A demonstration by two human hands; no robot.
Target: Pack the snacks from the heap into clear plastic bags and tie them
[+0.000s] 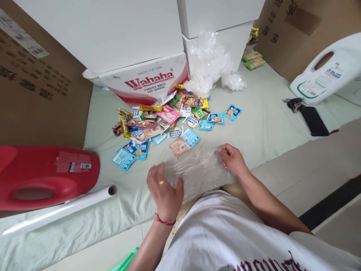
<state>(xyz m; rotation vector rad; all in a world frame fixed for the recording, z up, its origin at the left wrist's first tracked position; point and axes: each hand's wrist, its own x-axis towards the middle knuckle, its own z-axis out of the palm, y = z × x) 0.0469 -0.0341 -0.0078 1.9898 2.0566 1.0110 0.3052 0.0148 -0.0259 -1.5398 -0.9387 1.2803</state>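
Observation:
A clear plastic bag (197, 175) is stretched between my two hands above the front edge of the cloth-covered surface. My left hand (165, 190), with a ring and a red cord at the wrist, has its fingers curved at the bag's left side, thumb apart. At the right end, my right hand (229, 158) pinches the bag's edge between thumb and fingers. Just beyond the bag lies a pile of small wrapped snacks (169, 116). Several blue snack packets (124, 158) lie around it, and a packaged biscuit (179, 146) is closest to the bag.
Behind the snacks stand a Wahaha carton (146, 81) and a heap of crumpled clear bags (210, 62). On the left are a red jug (76, 177) and a white roll (62, 210). A white detergent bottle (324, 71), keys (295, 104) and a black phone (314, 120) are on the right.

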